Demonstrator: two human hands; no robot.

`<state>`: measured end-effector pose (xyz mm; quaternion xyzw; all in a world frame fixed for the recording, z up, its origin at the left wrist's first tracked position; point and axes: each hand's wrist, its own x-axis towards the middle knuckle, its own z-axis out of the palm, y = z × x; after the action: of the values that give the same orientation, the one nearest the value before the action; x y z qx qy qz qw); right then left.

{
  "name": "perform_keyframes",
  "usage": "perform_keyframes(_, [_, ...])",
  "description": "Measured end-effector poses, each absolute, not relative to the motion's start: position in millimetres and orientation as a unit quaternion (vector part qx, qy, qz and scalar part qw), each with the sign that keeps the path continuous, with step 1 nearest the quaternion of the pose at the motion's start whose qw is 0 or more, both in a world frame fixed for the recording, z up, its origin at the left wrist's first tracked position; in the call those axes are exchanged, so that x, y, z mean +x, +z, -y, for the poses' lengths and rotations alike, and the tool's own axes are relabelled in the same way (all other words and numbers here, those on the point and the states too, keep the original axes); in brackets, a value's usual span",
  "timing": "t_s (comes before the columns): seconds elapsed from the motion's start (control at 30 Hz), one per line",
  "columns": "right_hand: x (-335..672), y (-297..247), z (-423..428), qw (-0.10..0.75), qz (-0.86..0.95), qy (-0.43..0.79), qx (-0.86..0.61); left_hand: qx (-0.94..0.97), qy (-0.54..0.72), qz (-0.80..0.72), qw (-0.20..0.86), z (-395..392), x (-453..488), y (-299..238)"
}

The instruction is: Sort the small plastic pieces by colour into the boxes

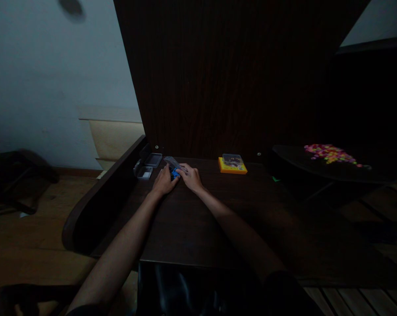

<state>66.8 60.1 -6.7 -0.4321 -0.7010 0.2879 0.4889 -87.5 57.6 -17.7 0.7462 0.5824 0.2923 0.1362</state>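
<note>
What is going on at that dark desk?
A person rests both arms on a dark desk. The left hand and right hand meet at a small blue thing, with a clear plastic piece just behind it; it is too dim to tell more. Small clear boxes lie to the left, a yellow box to the right, and a pile of colourful bits sits on a side shelf.

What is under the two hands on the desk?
A small blue thing shows between the left hand and right hand, with clear plastic sticking out behind. The hands cover most of it, so its shape is hidden.
</note>
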Motion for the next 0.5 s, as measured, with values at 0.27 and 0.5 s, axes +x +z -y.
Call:
perform_keyframes(0.27, [65.9, -6.2, -59.6, 0.518, 0.687, 0.285, -0.423, 0.74, 0.304, -0.58, 0.15, -58.5, -87.8, -19.5])
perform_keyframes(0.5, [66.3, -11.1, -62.1, 0.546, 0.664, 0.292, -0.419, 0.748, 0.255, -0.595, 0.148, -58.0, -86.8, -17.4])
